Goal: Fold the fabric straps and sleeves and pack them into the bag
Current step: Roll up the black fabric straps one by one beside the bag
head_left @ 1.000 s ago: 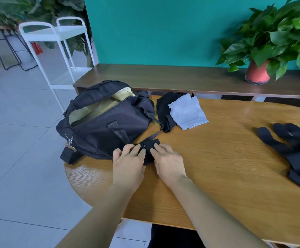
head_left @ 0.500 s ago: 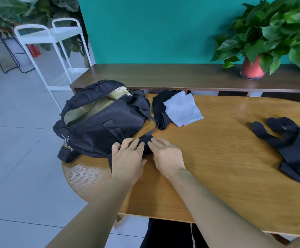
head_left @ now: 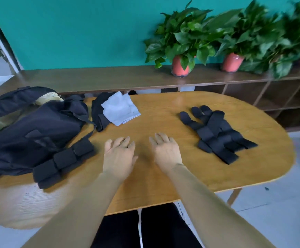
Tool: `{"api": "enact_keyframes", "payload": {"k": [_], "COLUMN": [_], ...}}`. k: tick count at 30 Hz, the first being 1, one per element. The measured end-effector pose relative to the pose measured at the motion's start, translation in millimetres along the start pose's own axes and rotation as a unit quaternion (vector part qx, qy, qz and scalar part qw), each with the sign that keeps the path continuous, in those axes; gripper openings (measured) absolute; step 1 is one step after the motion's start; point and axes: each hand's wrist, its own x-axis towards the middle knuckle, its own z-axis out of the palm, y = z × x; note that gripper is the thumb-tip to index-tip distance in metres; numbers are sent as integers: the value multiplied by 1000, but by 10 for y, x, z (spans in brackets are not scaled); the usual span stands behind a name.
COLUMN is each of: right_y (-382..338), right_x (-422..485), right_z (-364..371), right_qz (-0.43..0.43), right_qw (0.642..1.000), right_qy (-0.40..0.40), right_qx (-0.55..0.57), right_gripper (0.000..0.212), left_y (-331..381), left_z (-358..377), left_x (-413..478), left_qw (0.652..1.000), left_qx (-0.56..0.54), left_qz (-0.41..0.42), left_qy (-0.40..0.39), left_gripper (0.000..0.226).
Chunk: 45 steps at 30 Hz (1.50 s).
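Note:
A black bag (head_left: 33,129) lies on the left end of the wooden table (head_left: 163,178), its top open and a yellow lining showing. A folded black strap (head_left: 63,158) lies against the bag's front. Behind it a white sleeve (head_left: 120,109) rests on a black folded sleeve (head_left: 99,111). A pile of several black fabric straps (head_left: 215,133) lies on the right part of the table. My left hand (head_left: 118,154) and my right hand (head_left: 165,149) hover over the table's middle, fingers straight and spread, holding nothing.
A long dark wooden shelf (head_left: 127,77) runs behind the table against a teal wall, with potted plants (head_left: 180,45) on it. A white frame stands at the far left edge. My dark trousers show below the table's near edge.
Both hands have let go of the folded strap beside the bag and moved right to the table's middle. The view has swung right, bringing the strap pile closer to centre.

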Motion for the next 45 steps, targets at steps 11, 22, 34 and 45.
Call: {"api": "enact_keyframes", "payload": {"k": [11,22,34,45], "right_y": [1335,1703,866,-55], "right_x": [-485,-583,-254,-179], "right_z": [-52,68,-355,-238], "right_qz": [182,262,256,234], "right_qw": [982,963,963,960], "right_qy": [16,-68,-78,-153], "right_qx": [-53,-13,6,-5], "right_gripper": [33,50,60,66], "left_y": [1216,1282,817,156], "left_z": [-121,28,46,-4], "left_x": [488,500,381,6], "left_qw": [991,992,996,999], "left_qx": [-45,-8,20,1], "left_qz": [122,112,63,26], "left_qy": [8,-49,-59,-38], "left_gripper": [41,50,46,31]}}
